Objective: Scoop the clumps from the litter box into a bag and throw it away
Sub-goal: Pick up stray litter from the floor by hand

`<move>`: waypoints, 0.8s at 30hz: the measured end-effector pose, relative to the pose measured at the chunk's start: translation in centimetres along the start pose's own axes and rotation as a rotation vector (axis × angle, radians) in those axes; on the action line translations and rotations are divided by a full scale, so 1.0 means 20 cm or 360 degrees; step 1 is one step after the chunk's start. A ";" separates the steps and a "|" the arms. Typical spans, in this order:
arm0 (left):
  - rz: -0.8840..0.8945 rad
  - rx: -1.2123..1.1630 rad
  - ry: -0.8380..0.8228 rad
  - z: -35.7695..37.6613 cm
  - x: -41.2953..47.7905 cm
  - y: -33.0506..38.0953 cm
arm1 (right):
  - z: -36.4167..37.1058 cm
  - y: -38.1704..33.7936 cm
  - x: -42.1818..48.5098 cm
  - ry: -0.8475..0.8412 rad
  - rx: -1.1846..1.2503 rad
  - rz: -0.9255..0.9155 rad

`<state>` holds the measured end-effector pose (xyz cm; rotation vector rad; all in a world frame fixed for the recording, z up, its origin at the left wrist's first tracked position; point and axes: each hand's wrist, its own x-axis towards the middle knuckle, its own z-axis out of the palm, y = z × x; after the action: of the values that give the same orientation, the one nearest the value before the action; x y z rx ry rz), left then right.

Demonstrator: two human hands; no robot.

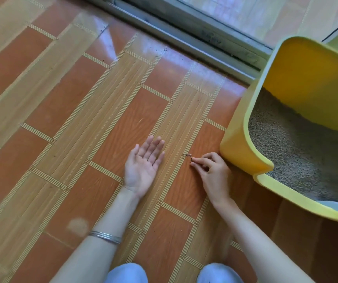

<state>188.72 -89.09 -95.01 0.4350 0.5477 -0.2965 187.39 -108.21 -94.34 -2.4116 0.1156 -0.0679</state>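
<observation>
Crumbs [188,156] lie on the floor [62,119], just at 9 o'clock of the litter box [237,148]. The right grip [213,172] pinches them; the left grip [142,166] lies open, palm up. Risk: tiny crumbs slip from the pinch and scatter.

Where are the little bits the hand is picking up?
Find the yellow litter box on the right. Beside its near corner, the right hand pinches at the floor. The bits are the dark cluster at its fingertips; other specks lie far off.

Left hand [142,167] palm-up, right hand [213,171] — pinching
</observation>
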 end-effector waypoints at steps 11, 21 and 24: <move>-0.0069 0.0101 0.0002 0.00 0.00 -0.01 | 0.03 -0.05 0.01 -0.0111 -0.0678 -0.0289; -0.0312 -0.0077 0.0098 0.11 -0.09 -0.14 | -0.03 -0.36 -0.08 -0.0360 0.0049 -0.0210; -0.0322 -0.0157 0.0075 0.12 -0.09 -0.13 | -0.03 -0.36 -0.08 -0.0291 0.0277 -0.0042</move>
<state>187.43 -92.21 -92.96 0.2920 0.6513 -0.4520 186.25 -103.08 -89.19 -2.2333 -0.0064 0.1252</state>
